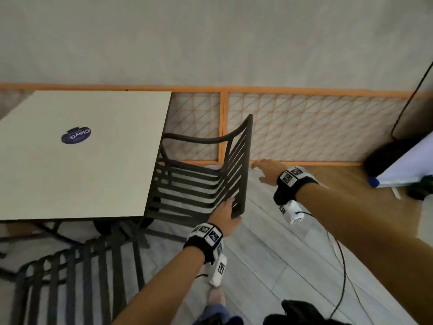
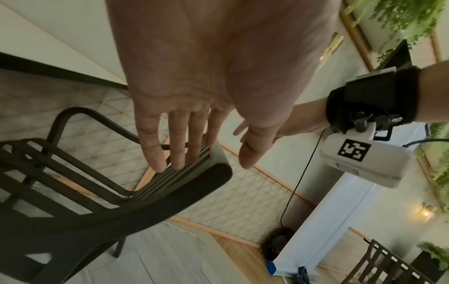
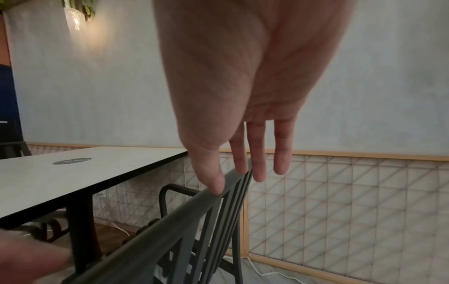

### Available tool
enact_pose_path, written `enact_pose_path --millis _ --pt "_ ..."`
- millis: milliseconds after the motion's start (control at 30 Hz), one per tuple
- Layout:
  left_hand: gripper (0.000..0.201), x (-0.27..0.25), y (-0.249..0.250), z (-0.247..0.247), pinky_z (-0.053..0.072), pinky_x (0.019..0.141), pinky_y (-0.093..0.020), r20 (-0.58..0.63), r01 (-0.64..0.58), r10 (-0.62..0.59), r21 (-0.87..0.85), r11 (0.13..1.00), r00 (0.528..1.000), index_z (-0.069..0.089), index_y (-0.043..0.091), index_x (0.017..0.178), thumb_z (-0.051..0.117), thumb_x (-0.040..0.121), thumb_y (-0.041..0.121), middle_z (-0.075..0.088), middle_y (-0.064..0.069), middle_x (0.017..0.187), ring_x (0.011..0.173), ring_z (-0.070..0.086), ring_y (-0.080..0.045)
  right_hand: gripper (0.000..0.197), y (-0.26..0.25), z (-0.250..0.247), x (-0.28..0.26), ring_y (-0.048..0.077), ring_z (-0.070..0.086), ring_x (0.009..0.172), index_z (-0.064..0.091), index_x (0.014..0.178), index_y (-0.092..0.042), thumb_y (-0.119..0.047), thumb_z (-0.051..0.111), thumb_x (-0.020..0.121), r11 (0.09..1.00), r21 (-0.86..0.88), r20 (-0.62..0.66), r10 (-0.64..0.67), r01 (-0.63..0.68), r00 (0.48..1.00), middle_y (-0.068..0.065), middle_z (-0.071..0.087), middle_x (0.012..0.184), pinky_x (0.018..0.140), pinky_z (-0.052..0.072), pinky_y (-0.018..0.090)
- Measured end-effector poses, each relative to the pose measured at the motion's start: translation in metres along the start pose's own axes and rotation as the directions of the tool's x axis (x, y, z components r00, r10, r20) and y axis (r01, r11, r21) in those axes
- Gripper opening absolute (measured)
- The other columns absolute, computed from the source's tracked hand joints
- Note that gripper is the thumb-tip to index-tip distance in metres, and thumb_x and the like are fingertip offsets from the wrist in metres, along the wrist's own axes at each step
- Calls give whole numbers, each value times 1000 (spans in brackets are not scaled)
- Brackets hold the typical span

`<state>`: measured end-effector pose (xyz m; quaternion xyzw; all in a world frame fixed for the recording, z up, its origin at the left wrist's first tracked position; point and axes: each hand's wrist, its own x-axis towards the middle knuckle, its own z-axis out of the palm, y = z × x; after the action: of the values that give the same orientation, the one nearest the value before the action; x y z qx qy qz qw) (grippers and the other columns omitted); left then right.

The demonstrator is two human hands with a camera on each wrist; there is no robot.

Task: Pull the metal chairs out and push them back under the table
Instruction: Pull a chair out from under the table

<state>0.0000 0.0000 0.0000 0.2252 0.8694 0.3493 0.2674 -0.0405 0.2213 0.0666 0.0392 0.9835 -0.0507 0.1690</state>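
A dark metal chair with slatted seat and back stands at the right side of the pale square table, its seat front under the table edge. My left hand is at the near end of the backrest's top rail; in the left wrist view the left hand has straight fingers touching the chair's slats, thumb apart. My right hand reaches out beside the rail's far part. From the right wrist, the right hand has its thumb tip on the chair's rail and straight fingers behind it.
A second dark slatted chair stands at the table's near side, by my left forearm. An orange-framed lattice panel runs along the wall behind. A white board with a blue end and a black cable lie on the floor to the right.
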Motion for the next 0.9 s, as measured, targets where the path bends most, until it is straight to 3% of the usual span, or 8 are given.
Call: enact_pose_path --millis 167,333,467,633,700,767,833,900 --pt "83 64 13 -4 38 113 -41 90 63 -61 -15 998 994 23 22 148 67 79 33 37 -5 151 136 42 -25 62 22 -1 63 34 52 121 39 140 -25 -7 60 85 992 -110 -26 -67 64 997 11 42 142 90 51 43" --pt "90 109 23 -1 27 118 -42 70 108 -116 111 988 991 13 22 150 65 78 36 27 -8 156 142 30 -26 65 47 -1 123 34 29 140 36 142 -31 -5 56 85 944 -322 -93 -109 74 990 11 30 153 107 36 54" --pt "96 120 34 2 10 123 -39 10 133 -140 250 959 990 -1 15 152 63 83 33 8 -13 160 147 14 -27 66 76 -3 176 38 11 147 36 141 -38 -9 60 85 902 -414 -96 -179 124 979 12 17 160 115 20 59" --pt "91 112 54 23 -9 110 -25 -202 223 -164 315 923 966 -6 12 152 59 89 24 3 -11 161 149 7 -22 46 105 -19 239 34 21 145 52 133 -30 -11 54 91 850 -422 -40 -365 315 930 11 40 149 118 19 53" --pt "85 115 54 26 -4 112 -22 -167 281 -258 136 950 952 -5 18 152 53 90 11 9 -5 161 148 11 -16 36 108 -23 256 32 34 138 61 122 -29 -13 53 92 841 -398 8 -397 367 918 8 54 135 116 16 60" --pt "84 124 51 26 9 116 -23 -83 327 -330 -53 944 940 0 25 152 50 88 1 21 -3 158 144 26 -15 28 105 -27 270 32 39 127 66 115 -29 -16 52 93 835 -388 88 -388 390 918 5 59 125 108 23 66" --pt "81 130 51 26 26 117 -28 -67 360 -373 -159 920 925 6 32 149 48 87 -1 37 -4 150 133 43 -16 28 105 -30 283 33 39 121 68 112 -28 -14 50 94 828 -394 159 -365 398 917 6 59 120 101 32 61" --pt "80 136 51 27 41 108 -29 -72 381 -403 -209 900 912 7 35 148 46 88 -1 47 -6 141 120 54 -16 31 110 -31 297 31 38 117 70 109 -29 -14 47 94 843 -359 153 -369 400 917 5 61 115 98 33 56"
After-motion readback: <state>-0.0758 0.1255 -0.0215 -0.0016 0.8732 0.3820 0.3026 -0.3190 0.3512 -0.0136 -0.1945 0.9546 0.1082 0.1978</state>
